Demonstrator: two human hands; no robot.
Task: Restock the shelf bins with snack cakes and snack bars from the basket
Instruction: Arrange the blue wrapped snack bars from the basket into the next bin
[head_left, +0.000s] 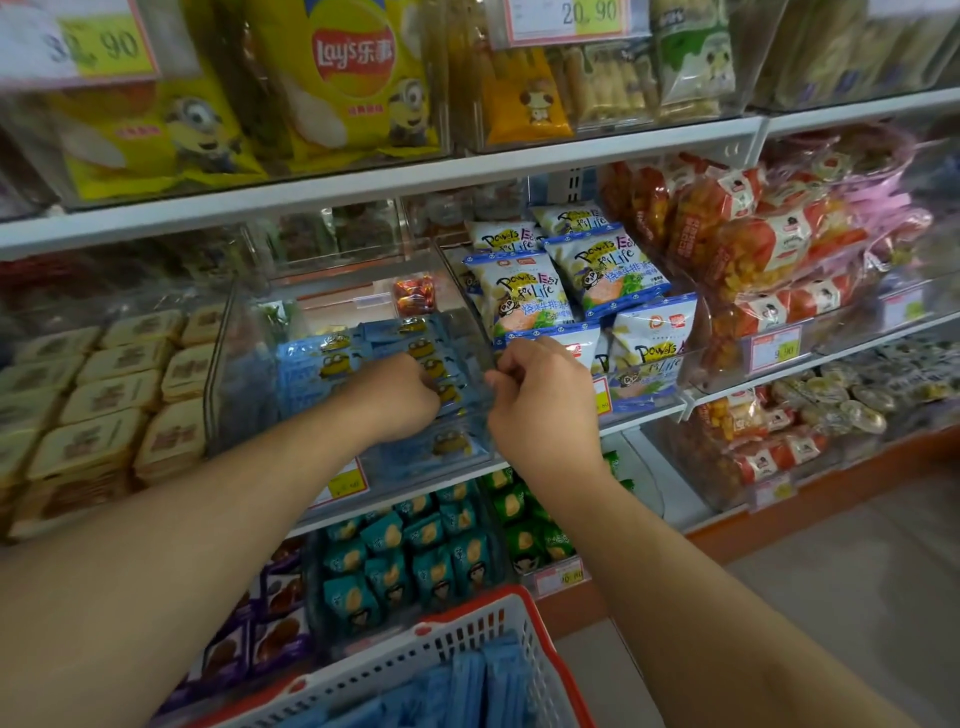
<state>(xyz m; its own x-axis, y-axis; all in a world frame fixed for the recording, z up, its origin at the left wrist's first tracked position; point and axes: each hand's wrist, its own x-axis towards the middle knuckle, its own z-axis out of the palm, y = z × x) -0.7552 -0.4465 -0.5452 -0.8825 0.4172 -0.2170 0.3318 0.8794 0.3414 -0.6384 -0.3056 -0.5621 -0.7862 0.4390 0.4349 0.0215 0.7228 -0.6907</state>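
While our left hand (400, 395) pinches blue snack bars (332, 364) inside the clear bin (223, 364), our right hand's curled fingers (506, 376) grip its right wall; the basket (467, 644) sits below.

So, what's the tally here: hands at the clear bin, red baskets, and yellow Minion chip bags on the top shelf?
Hands at the clear bin: 2 (left hand, right hand)
Red basket: 1
Yellow Minion chip bags: 2
Total: 5

Both arms outstretched; left hand (397, 395) curled, right hand (540, 400) curled.
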